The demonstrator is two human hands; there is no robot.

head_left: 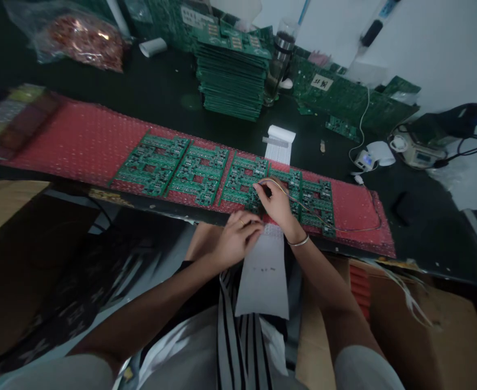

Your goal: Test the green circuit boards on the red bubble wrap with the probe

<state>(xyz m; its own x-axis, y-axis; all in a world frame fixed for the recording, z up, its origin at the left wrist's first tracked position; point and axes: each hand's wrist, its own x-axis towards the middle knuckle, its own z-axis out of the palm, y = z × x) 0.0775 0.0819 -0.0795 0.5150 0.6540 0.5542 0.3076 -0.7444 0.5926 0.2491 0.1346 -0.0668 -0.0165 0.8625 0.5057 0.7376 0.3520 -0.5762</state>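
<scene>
Several green circuit boards (200, 168) lie in a row on pink bubble wrap (79, 130). Over the boards right of the middle is my right hand (276, 203), thumb and fingers pinched together; what they pinch is too small to tell. A thin cable (315, 216) runs from the back of this hand to the right. Below it, at the table's front edge, my left hand (238, 235) has its fingers bent and closed beside a white label strip (265, 276). The strip hangs over the edge toward the lap, and whatever the left fingers hold is hidden.
Behind the boards stand a tall stack of green boards (232, 81) and a bottle (279, 65). A label roll (281, 134) lies behind the bubble wrap. A bag of copper-coloured parts (84, 40) is at the back left, and a small device (366, 160) with cables is at the right.
</scene>
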